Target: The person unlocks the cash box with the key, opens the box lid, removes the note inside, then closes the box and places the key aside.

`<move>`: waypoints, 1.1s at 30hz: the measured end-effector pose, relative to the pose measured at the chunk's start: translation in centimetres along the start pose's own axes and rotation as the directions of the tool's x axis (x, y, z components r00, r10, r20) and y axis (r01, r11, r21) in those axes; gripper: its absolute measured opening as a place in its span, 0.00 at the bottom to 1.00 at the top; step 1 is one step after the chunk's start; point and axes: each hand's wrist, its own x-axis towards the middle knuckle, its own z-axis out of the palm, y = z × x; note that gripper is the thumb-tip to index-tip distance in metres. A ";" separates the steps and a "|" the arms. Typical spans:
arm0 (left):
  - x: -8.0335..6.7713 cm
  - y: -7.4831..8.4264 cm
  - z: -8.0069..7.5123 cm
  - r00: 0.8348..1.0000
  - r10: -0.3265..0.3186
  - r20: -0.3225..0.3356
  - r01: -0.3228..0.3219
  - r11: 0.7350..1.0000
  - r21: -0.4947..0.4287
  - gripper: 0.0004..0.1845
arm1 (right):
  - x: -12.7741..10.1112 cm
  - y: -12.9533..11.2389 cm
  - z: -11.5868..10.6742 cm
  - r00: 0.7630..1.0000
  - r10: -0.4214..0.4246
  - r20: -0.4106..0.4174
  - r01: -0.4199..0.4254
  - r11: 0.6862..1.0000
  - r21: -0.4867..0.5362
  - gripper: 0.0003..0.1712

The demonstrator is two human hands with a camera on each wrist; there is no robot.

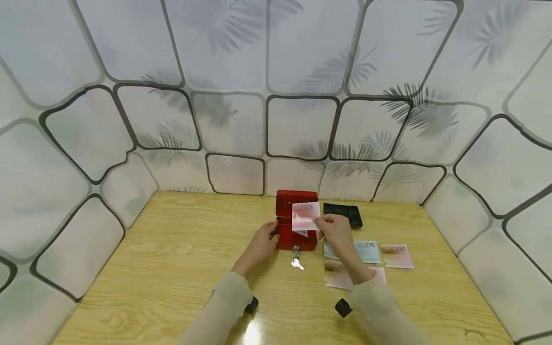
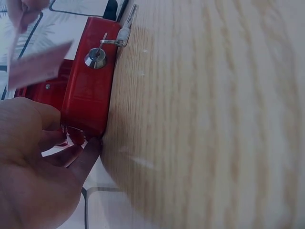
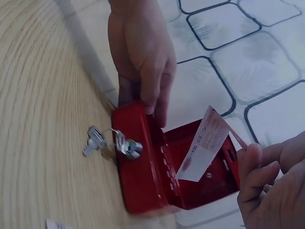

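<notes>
Head view: my left hand (image 1: 263,242) grips the open red box (image 1: 296,225) on the tabletop (image 1: 172,249); my right hand (image 1: 335,230) pinches a note (image 1: 306,215) just above it. Left wrist: fingers (image 2: 71,155) curl round the box corner. Right wrist: the note (image 3: 205,148) slants down into the box (image 3: 190,186).

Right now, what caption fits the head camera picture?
Right hand holds a pink banknote over the open red cash box.

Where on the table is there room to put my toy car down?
The whole left half of the wooden table, between the left wall and the red cash box, is bare. The front strip between the two sleeves is also free. It is crowded right of the box: the banknotes and the black tray lie there, and the keys hang in front.
</notes>
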 end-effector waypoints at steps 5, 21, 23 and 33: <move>0.0 0.0 0.0 1.000 -0.009 0.008 0.009 1.000 -0.002 0.28 | -0.8 -0.4 -2.6 1.000 -0.008 -0.005 0.008 0.999 -0.046 0.14; -0.2 0.0 -0.2 0.999 -0.009 0.031 0.010 1.000 -0.019 0.28 | -4.5 -1.7 -11.5 0.999 0.019 -0.040 -0.025 0.986 -0.167 0.21; -0.2 0.1 -0.1 1.000 -0.009 0.029 0.009 1.000 -0.016 0.28 | -4.8 -1.6 -12.5 0.999 0.022 -0.044 -0.029 0.984 -0.173 0.21; -0.1 -0.2 0.1 1.000 -0.009 0.019 0.009 1.000 0.004 0.28 | -6.5 -0.3 -17.2 0.995 0.075 -0.062 -0.088 0.964 -0.251 0.23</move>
